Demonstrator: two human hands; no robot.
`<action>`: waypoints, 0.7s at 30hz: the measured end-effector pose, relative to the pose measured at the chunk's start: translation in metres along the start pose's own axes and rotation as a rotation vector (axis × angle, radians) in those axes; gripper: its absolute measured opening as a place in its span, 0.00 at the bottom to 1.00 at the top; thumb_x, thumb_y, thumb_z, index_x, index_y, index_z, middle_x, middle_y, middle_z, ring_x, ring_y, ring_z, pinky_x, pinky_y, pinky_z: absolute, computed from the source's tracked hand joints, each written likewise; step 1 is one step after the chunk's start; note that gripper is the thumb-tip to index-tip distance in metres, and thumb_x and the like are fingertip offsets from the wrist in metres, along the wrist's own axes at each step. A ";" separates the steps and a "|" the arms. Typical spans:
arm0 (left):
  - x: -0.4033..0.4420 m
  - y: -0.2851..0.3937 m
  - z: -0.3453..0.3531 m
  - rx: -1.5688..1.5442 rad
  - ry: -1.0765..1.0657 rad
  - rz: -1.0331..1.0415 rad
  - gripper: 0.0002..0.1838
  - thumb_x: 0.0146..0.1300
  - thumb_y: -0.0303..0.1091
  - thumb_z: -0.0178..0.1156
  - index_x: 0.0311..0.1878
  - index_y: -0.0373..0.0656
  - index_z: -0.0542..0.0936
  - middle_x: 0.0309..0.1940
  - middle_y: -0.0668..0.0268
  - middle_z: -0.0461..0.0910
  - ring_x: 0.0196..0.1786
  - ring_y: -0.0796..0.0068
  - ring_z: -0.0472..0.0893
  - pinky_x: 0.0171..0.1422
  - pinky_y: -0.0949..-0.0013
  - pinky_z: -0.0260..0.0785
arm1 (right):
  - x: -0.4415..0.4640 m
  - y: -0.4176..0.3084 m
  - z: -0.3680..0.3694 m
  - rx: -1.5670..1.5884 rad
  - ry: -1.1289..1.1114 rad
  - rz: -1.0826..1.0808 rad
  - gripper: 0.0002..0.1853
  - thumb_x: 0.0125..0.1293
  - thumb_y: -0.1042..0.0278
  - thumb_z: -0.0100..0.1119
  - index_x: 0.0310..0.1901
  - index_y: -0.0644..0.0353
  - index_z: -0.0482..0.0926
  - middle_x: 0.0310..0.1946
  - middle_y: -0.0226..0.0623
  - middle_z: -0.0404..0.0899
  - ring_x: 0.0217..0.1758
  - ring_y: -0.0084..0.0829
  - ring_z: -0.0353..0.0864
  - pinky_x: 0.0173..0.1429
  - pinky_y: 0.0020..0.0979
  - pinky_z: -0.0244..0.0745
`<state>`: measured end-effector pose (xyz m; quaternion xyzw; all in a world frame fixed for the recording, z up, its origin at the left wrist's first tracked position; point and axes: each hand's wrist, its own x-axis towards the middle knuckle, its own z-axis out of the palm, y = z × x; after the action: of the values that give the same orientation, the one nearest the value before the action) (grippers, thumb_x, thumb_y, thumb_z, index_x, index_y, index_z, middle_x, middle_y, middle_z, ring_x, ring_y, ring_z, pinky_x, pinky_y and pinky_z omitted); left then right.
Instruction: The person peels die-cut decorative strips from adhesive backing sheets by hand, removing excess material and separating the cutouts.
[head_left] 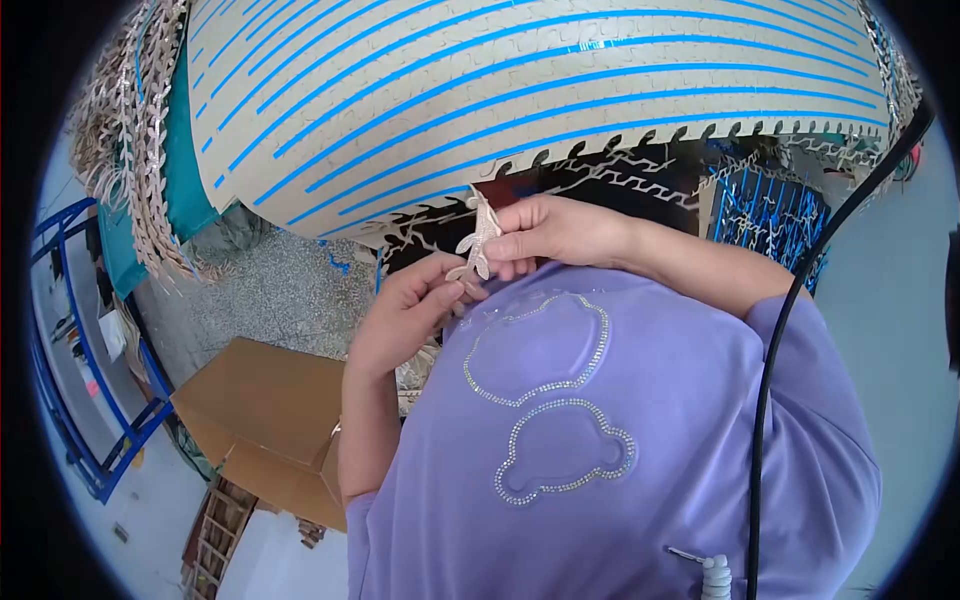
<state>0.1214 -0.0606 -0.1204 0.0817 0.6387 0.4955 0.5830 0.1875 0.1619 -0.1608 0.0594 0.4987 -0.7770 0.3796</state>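
Note:
A pale pinkish-beige strip with leaf-shaped lobes [482, 238] is held upright in front of the purple shirt. My right hand [555, 232] pinches it about mid-length between thumb and fingers. At its lower end, my left hand [415, 302] has thumb and fingertips closed on the same strip. Just beyond my hands lies a large beige sheet [420, 130] crossed by several blue tape lines, its near edge cut into a wavy outline. The strip's top reaches close to that edge.
Similar leafy strips [150, 190] hang in a bunch at the left over a green surface [190, 160]. An open cardboard box [265, 400] stands at lower left, near a blue metal rack [85, 340]. Blue-taped scraps [770, 215] lie at the right. A black cable [775, 340] crosses the right side.

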 end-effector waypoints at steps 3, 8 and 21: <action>0.006 -0.002 0.013 -0.029 -0.002 0.163 0.09 0.64 0.31 0.53 0.46 0.39 0.75 0.34 0.66 0.78 0.36 0.82 0.75 0.43 0.78 0.66 | 0.002 -0.002 0.001 -0.068 0.020 0.011 0.12 0.65 0.59 0.56 0.33 0.59 0.79 0.26 0.24 0.76 0.27 0.13 0.68 0.33 0.19 0.65; 0.015 0.001 0.022 -0.074 -0.044 0.096 0.09 0.64 0.33 0.53 0.43 0.40 0.75 0.33 0.69 0.77 0.36 0.83 0.74 0.43 0.79 0.66 | 0.003 0.001 -0.001 -0.234 0.207 -0.134 0.13 0.66 0.59 0.54 0.29 0.59 0.79 0.21 0.22 0.74 0.23 0.12 0.66 0.28 0.17 0.60; 0.011 -0.005 -0.028 -0.025 0.153 0.197 0.10 0.67 0.35 0.51 0.35 0.40 0.75 0.20 0.77 0.66 0.22 0.89 0.61 0.26 0.81 0.51 | -0.021 0.019 -0.058 0.739 -0.149 -0.088 0.12 0.63 0.60 0.56 0.28 0.59 0.78 0.19 0.25 0.72 0.20 0.17 0.65 0.24 0.18 0.57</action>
<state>0.0970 -0.0708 -0.1367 0.0987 0.6638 0.5633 0.4821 0.1985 0.2165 -0.1938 0.1140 0.1580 -0.9221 0.3343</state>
